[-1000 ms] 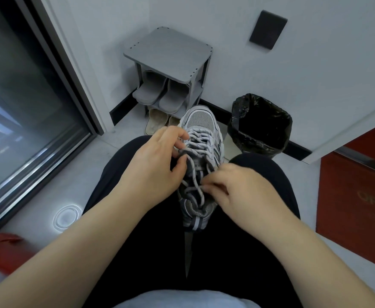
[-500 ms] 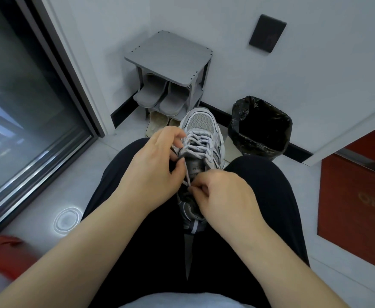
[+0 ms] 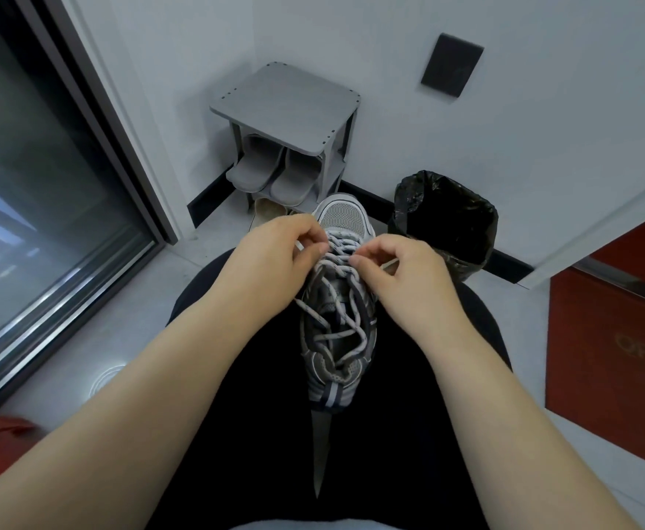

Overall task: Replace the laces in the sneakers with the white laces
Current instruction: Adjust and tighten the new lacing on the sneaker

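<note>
A: Hand state?
B: The left hand [image 3: 275, 258] pinches one strand of the lace [image 3: 342, 248]. The right hand [image 3: 401, 277] pinches the other.
A: Likely fault?
B: Uneven pull. One end could slip from its eyelet, or the slack loops near the collar could snag.
A: Sneaker position?
B: The sneaker [image 3: 342, 219] lies on the lap, toe pointing away, directly under both hands.

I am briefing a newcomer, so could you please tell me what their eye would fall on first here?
A grey sneaker lies on the lap in the centre, its lace loose. The left hand and right hand each pinch the lace near the toe. Behind stand a rack and, to its right, a black bin.
</note>
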Demonstrator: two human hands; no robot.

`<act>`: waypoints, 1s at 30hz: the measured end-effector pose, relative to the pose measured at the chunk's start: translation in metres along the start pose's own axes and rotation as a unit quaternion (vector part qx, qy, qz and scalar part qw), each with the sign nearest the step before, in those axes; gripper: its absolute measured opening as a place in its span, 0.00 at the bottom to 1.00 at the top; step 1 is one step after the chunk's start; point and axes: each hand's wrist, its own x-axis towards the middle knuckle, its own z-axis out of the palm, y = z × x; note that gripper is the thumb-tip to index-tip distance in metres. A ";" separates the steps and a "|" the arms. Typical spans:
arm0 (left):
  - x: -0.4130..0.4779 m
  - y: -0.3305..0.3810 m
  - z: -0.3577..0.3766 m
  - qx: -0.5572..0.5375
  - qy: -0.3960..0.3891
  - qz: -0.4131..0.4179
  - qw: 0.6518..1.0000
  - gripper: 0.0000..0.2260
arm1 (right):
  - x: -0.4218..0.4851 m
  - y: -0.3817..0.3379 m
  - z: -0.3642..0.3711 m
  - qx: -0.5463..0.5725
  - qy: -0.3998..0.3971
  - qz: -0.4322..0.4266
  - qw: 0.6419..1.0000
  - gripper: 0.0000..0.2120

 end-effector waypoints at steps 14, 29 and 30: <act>-0.001 0.001 -0.002 0.003 -0.028 0.015 0.999 0.04 | -0.001 0.003 -0.015 0.054 -0.037 -0.002 0.998 0.07; 0.025 0.004 0.015 0.064 -0.054 -0.046 0.995 0.04 | 0.027 0.004 0.007 0.024 0.003 0.028 0.999 0.05; 0.022 0.005 0.016 0.071 -0.047 -0.036 0.996 0.03 | 0.027 0.004 0.007 0.020 -0.007 0.032 0.999 0.06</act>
